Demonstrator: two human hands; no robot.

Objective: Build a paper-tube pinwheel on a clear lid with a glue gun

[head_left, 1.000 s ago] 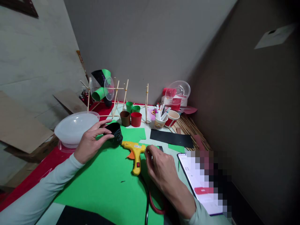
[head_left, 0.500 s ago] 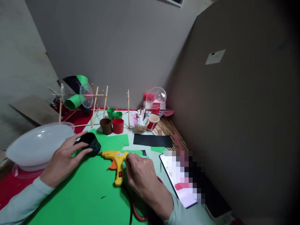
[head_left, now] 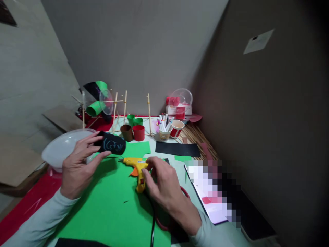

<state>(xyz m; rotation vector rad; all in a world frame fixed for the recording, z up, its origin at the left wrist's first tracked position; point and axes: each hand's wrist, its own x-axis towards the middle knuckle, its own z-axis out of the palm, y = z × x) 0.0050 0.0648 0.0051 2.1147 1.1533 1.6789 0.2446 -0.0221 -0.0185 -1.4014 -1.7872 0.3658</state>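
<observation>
Black paper cup (head_left: 113, 143), tipped on its side, blue curling marks (head_left: 113, 146) on its wall, raised over the green sheet (head_left: 108, 202). Left hand (head_left: 81, 163) has it by the near end — fingers along the top, thumb below, clamped on the paper.

Just beside it, a yellow glue gun (head_left: 133, 161), nozzle toward the cup, apart from it as far as I can see. Orange trigger (head_left: 133, 172) on the near side; black cord (head_left: 153, 219) runs down across the sheet. Right hand (head_left: 166, 181) at the gun's rear, forefinger and thumb parted — whether they grip it, I cannot tell from here.

Beyond the hands: black strip (head_left: 177, 149) lying flat; brown cup (head_left: 126, 133) and red cup (head_left: 138, 133) side by side, upright, two green cups (head_left: 131, 120) behind. To their right, a cup of white markers (head_left: 165, 125) next to a red-and-white cup (head_left: 177, 130), then thin sticks (head_left: 197, 135) laid out along the wall.

Left edge of the table: a whitish plastic bowl (head_left: 63, 147). Right edge: a lit phone (head_left: 218, 218), lying flat, partly blurred.
</observation>
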